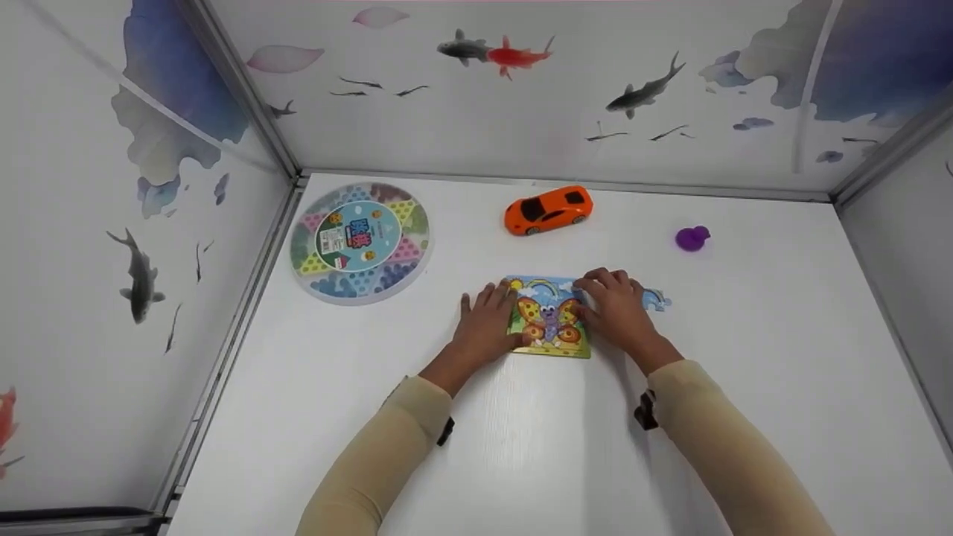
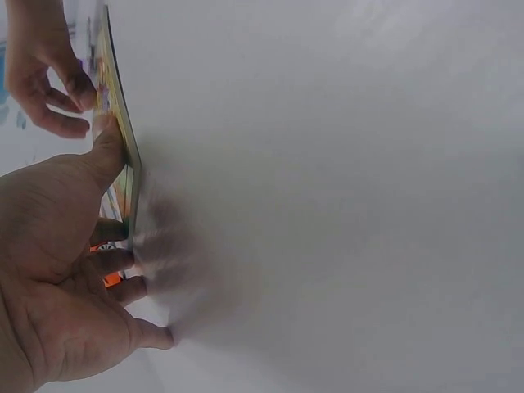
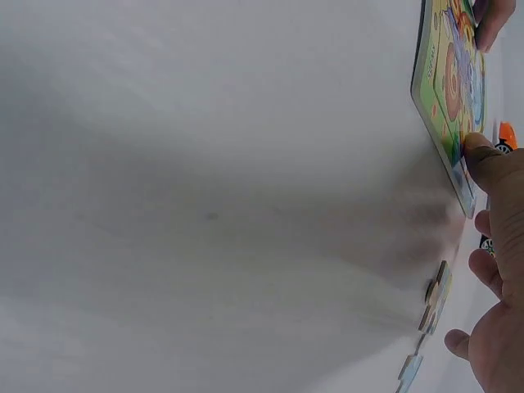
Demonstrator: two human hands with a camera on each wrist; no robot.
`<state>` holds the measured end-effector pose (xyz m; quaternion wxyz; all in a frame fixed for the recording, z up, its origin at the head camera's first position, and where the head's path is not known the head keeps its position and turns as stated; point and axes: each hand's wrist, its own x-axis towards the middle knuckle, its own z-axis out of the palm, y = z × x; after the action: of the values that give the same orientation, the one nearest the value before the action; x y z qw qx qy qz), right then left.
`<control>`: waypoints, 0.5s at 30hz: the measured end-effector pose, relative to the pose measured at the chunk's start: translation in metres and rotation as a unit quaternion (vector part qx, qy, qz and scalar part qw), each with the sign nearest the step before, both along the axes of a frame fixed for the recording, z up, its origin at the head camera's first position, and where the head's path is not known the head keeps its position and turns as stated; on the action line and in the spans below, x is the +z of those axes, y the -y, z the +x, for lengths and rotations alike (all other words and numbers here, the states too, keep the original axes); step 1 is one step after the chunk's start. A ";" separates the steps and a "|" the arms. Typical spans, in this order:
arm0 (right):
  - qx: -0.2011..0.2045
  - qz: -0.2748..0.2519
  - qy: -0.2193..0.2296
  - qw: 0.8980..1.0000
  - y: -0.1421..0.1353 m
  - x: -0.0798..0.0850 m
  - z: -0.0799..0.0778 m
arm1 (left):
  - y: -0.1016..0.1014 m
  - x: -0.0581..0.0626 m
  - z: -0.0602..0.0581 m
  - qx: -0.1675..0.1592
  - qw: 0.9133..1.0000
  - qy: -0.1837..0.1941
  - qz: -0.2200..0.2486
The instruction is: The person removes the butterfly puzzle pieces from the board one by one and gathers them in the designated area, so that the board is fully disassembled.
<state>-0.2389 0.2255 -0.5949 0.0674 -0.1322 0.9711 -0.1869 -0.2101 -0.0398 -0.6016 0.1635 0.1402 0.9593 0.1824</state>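
Note:
A butterfly jigsaw puzzle in a flat board lies mid-table, between both hands. My left hand rests along its left side, thumb on the lower left of the picture and the other fingers extended by the edge. On the upper right part, my right hand touches the puzzle with its thumb, its other fingers bent loosely near the corner. Whether a piece lies under the right fingertips is hidden. Beside the right hand are loose blue puzzle pieces, partly covered by it; the right wrist view shows them as separate pieces.
A round Chinese checkers set lies at the back left. An orange toy car stands behind the puzzle, and a small purple duck sits at the back right. Printed panels wall the white table at the back and sides.

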 end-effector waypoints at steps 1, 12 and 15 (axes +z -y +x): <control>0.000 0.000 0.002 1.000 0.002 0.000 0.000 | 0.000 -0.001 0.000 0.000 1.000 -0.001 0.002; 0.013 0.010 0.008 1.000 0.017 0.005 -0.003 | 0.001 -0.029 -0.010 0.000 1.000 -0.020 0.008; 0.016 0.016 0.005 1.000 0.019 0.005 -0.004 | 0.001 -0.023 -0.009 -0.001 1.000 -0.014 0.009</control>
<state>-0.2425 0.2065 -0.5894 0.0776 -0.1454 0.9714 -0.1710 -0.2189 -0.0408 -0.6247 0.1487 0.1456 0.9598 0.1884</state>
